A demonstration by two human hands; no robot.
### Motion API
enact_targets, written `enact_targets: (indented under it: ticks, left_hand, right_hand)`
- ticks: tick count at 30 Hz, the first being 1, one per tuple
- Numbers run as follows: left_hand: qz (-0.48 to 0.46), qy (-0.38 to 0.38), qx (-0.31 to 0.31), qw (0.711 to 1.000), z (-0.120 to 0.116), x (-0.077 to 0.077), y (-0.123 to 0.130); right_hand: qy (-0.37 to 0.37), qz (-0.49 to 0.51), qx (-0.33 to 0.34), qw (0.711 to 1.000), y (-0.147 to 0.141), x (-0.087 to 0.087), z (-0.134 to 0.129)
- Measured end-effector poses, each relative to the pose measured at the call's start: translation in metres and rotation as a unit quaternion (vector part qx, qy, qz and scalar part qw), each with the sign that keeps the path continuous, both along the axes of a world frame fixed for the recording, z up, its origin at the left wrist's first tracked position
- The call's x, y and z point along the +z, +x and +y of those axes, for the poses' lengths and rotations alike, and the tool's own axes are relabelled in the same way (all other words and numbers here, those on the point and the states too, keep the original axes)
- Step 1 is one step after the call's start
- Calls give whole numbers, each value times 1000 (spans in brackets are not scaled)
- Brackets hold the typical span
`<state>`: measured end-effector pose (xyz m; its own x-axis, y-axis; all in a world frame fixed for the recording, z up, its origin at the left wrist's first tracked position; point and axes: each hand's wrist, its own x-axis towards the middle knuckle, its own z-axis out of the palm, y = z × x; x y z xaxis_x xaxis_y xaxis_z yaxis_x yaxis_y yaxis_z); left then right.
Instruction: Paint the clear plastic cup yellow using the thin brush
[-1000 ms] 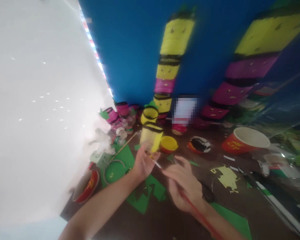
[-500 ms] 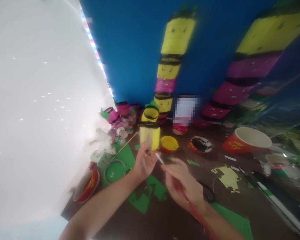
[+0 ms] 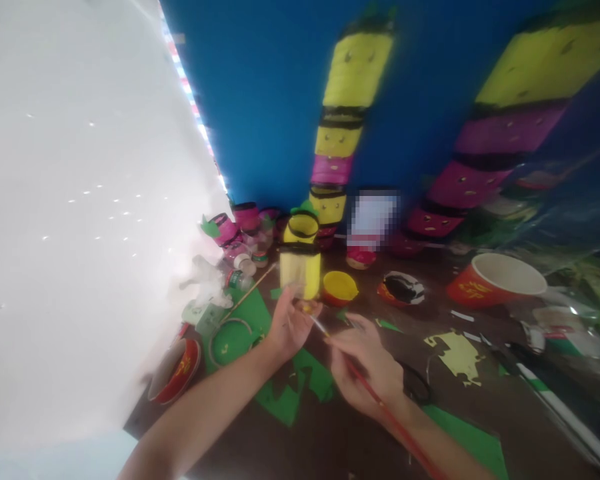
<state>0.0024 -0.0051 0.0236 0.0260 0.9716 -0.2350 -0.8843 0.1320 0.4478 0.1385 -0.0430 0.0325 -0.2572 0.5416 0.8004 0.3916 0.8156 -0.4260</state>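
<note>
My right hand is closed on a red-handled paintbrush, whose pale tip points up and left toward my left hand. My left hand has its fingers curled round a small piece with yellow on it, mostly hidden by the fingers. The brush tip is right by that piece. Just beyond my left hand stands a yellow cup figure with black bands and a green top. A bowl of yellow paint sits to its right, and a bowl of black paint farther right.
Green paper and scraps lie under and around my hands. A large red cup stands at the right, a red bowl at the left. Pale yellow paper and a white-green tool lie right. Stacked painted cups stand behind.
The brush tip has shifted slightly down and left at my left fingers, and a yellow spot now shows there. Both hands have otherwise hardly moved.
</note>
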Motion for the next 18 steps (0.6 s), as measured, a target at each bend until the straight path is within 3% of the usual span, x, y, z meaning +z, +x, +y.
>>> enact_targets:
  ticks: [18]
  left_hand:
    - [11, 1, 1, 1000, -2, 2, 1]
  right_hand:
    - [1, 5, -7, 1000, 1, 5, 1]
